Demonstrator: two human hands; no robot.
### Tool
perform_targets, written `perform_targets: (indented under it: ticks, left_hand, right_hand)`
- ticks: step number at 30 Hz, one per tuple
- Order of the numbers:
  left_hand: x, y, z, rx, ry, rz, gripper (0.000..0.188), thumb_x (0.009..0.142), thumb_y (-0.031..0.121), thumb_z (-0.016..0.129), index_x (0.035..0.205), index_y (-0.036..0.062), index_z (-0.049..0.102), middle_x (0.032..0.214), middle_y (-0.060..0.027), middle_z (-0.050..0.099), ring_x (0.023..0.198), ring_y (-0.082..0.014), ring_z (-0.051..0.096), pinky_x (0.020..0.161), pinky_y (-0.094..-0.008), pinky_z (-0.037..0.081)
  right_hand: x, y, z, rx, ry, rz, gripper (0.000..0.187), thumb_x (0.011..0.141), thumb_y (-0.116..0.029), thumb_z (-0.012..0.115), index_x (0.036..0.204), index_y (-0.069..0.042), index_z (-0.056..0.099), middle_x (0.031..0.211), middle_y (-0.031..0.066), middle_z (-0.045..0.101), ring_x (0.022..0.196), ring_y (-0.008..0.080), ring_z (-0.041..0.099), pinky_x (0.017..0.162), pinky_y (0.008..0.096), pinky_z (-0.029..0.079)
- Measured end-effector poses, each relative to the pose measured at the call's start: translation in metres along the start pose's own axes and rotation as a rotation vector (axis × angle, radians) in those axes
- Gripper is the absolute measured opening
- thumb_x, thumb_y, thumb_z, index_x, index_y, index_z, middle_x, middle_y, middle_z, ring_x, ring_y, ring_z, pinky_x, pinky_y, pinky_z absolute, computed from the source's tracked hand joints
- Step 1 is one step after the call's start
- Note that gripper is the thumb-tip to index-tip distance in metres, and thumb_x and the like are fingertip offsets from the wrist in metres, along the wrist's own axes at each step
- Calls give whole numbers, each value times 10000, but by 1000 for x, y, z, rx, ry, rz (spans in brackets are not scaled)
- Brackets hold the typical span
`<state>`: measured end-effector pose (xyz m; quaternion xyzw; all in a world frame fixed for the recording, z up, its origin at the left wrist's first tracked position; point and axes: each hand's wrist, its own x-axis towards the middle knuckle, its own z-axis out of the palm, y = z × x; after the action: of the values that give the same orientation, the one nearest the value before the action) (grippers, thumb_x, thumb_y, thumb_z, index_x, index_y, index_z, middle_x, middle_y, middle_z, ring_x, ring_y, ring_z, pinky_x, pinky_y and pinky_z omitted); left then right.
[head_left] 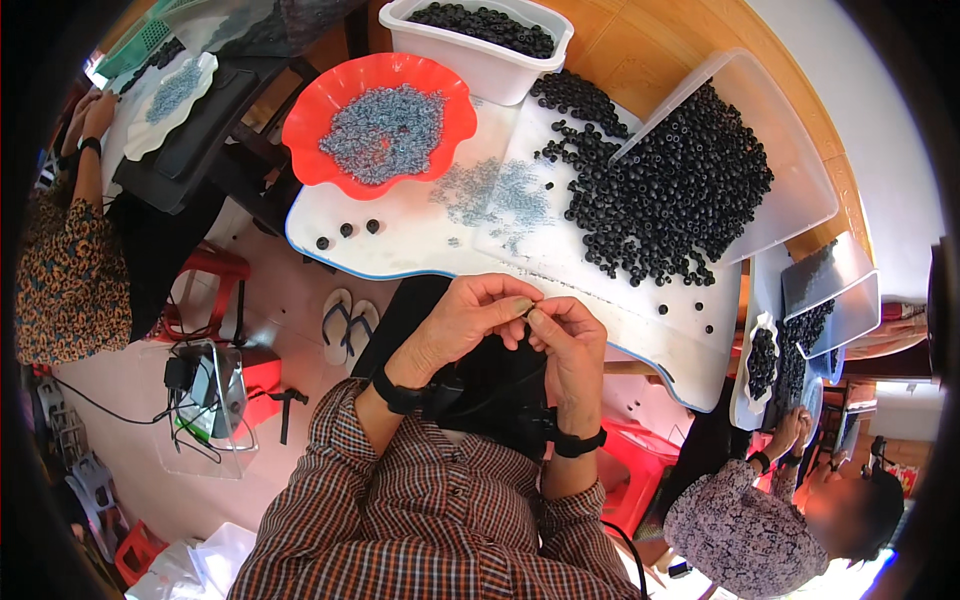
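both my hands [525, 325] pinch one small piece between fingertips; big bead heap [680, 190] on the table [420, 240] looks mostly unworked.

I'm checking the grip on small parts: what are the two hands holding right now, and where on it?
The left hand and right hand pinch one tiny piece between their fingertips; it is too small to tell what it is or which part.

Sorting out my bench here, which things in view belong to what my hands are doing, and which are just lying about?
In use: left hand, right hand, black beads, small grey rings in the red dish.

Lying about: flip-flops, red stool, white tub.
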<state>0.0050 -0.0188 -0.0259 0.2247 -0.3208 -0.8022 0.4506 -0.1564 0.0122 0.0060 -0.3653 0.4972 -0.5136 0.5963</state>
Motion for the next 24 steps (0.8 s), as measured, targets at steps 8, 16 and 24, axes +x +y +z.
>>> perform_targets:
  ticks: [8, 16, 24]
  left_hand:
    - [3, -5, 4, -29, 102, -61, 206, 953, 82, 561, 1101, -44, 630, 860, -65, 648, 674, -96, 616, 600, -235, 548]
    - [5, -6, 6, -17, 118, -74, 203, 954, 87, 563, 1097, -38, 632, 859, -59, 646, 667, -86, 617, 599, -229, 549]
    - [6, -7, 4, -32, 114, -78, 214, 947, 99, 580, 1100, -40, 635, 852, -48, 648, 680, -85, 623, 609, -223, 559]
  right_hand:
    - [19, 3, -26, -328, 423, -219, 53, 876, -46, 642, 910, -6, 638, 768, 37, 615, 616, 84, 536, 542, 219, 434]
    - [43, 7, -60, -1004, 686, -508, 145, 850, -80, 643, 973, -5, 663, 907, 98, 565, 663, 189, 570, 601, 314, 471]
    - [48, 6, -58, -1098, 720, -455, 185, 852, -139, 657, 997, -31, 696, 918, 106, 564, 715, 233, 594, 653, 349, 487]
